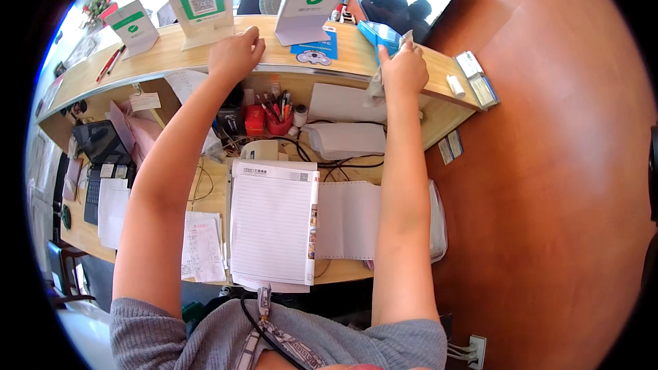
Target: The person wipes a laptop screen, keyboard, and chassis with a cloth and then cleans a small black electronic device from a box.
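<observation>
Counter ledge [164, 60], wooden, arcs from 10 to 2 o'clock. Lined notepad [271, 226] lies lower, at 7 o'clock. White-and-green stand [306, 12] occupies the ledge at 12 o'clock. Blue object [378, 33] sits at 1 o'clock. Left hand [235, 56], at 11 o'clock, has curled fingers; any contents cannot be determined. Right hand [406, 70], at 1 o'clock beside the blue object, grasps a grey cloth [375, 90], which hangs past the ledge's near edge.

Cloth [376, 89] is showing greyish beige; angular object [382, 35] is showing blue; counter ledge [161, 59] is displaying pale wood grain; middle stand [202, 10] is bearing green around a black-and-white code square; notepad [271, 226] is carrying ruled lines on white; pen cup [279, 126] is showing red; sleeve [409, 342] is showing ribbed grey
</observation>
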`<state>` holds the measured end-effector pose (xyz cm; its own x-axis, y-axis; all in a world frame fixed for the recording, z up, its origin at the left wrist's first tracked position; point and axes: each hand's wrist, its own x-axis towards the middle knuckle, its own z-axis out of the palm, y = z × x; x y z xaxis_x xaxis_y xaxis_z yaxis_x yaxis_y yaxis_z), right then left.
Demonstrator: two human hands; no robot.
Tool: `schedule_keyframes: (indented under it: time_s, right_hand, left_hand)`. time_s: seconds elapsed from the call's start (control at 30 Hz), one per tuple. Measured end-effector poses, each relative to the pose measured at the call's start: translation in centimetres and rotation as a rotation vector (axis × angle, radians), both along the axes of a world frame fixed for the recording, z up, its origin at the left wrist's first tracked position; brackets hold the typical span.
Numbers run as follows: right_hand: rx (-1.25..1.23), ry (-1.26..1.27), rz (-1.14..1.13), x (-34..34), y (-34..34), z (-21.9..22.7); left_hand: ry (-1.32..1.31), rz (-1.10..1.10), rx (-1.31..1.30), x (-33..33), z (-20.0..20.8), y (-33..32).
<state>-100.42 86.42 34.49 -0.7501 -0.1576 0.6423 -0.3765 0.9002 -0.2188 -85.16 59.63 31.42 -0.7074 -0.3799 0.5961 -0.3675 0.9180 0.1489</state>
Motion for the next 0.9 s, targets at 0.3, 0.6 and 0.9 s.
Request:
schedule_keyframes:
  time_s: [0.3,0.6,0.9]
  right_hand:
    - [0.147,0.139,0.381,5.3,-0.9,-3.0]
    - [0.04,0.213,0.602,5.2,-1.0,-6.2]
    - [0.243,-0.154,0.274,5.2,-7.2,-2.0]
  left_hand:
    - [0.024,-0.008,0.033,0.5,-0.4,-0.6]
    - [0.042,-0.016,0.021,0.4,-0.1,-0.3]
    - [0.142,-0.092,-0.027,0.0,-0.6,-0.2]
